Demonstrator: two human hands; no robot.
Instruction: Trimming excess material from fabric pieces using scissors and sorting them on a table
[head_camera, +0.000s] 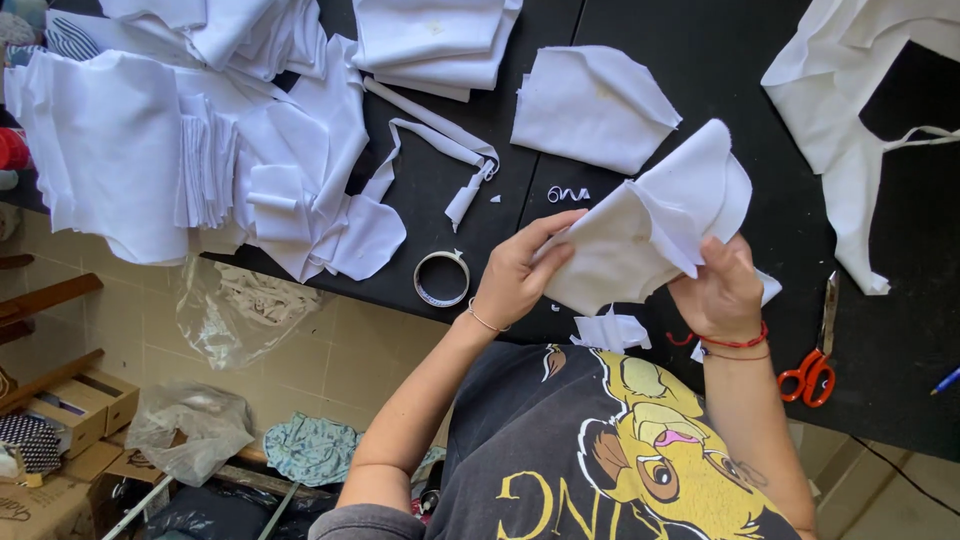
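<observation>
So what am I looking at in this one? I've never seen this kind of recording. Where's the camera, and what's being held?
The camera sits on a person's head, looking down at their own bare hands over a black table. Both the left hand and right hand hold a stack of white fabric pieces. On the table lie more white fabric piles, a tape roll and red-handled scissors. Plastic bags show on the tiled floor below.

Our left hand (515, 275) and right hand (722, 290) pinch a layered white fabric piece (650, 225) between them; a tape roll (441, 278) lies just left, orange-handled scissors (818, 350) right.
</observation>
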